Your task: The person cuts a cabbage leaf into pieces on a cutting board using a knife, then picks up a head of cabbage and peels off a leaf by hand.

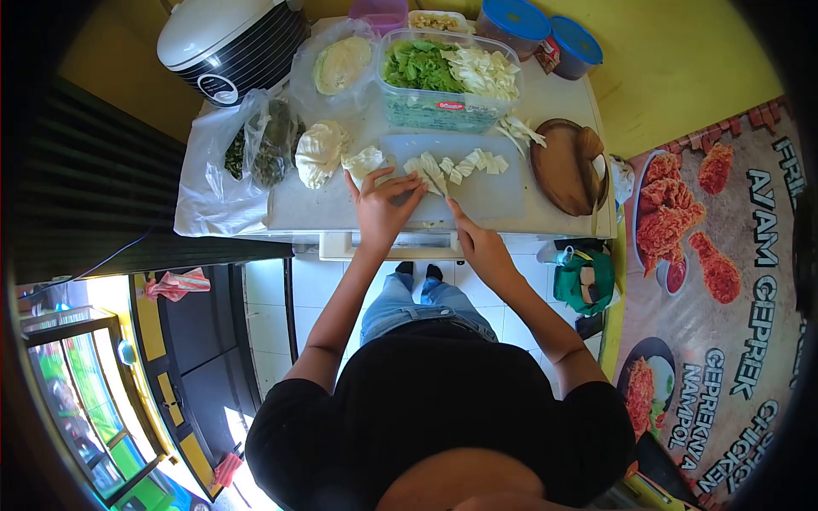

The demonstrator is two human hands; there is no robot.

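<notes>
My right hand (484, 247) is wrapped round the handle of a knife, whose blade (438, 182) stands in a piece of cabbage (423, 167) on the pale cutting board (486, 198). With its fingertips, my left hand (383, 206) grips that same piece from the left, close to the blade. Cut cabbage pieces (482, 161) lie to the right on the board. Another cabbage chunk (364, 162) sits just beyond my left fingers. Farther left is a larger cabbage head (321, 153).
Behind the board stands a clear plastic container (443, 115) with chopped greens and cabbage. A round wooden mortar (558, 175) with a pestle is at the right. Plastic bags (268, 145), a rice cooker (230, 47) and blue-lidded tubs (515, 21) line the left and back.
</notes>
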